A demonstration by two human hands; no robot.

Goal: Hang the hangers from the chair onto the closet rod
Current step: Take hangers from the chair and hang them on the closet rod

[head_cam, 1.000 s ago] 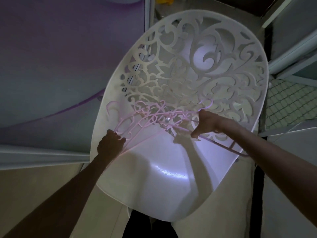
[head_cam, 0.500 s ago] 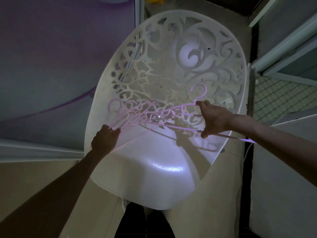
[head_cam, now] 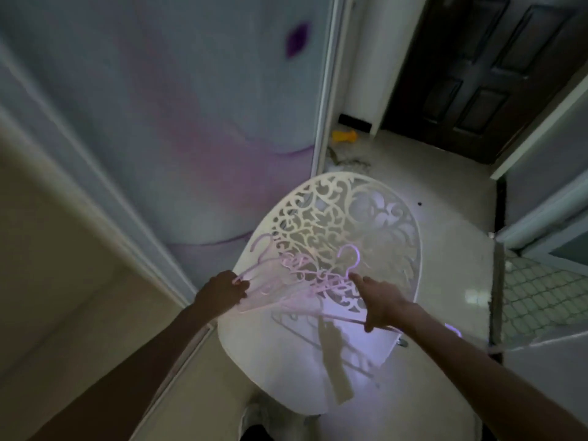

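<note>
The pink hangers (head_cam: 296, 281) are thin moulded plastic, so they probably weigh next to nothing, stay stiff along their bars and flex a little at the necks; smooth plastic on plastic slides easily, and the hooks snag one another when the bunch is fanned out. The safest hold is likely at the shoulder ends or just under the hooks, keeping the hooks free for the rod, which is not in view. They are pale pink with scrolled ornament across the middle and curled hooks pointing toward the chair (head_cam: 334, 361) back, and they are lifted just above its white seat. The left hand (head_cam: 222, 292) is curled around one end of the bunch. The right hand (head_cam: 380, 302) seems to pinch a single hanger's lower bar with its forefinger stretched toward a hook, though dim light blurs the fingers.
</note>
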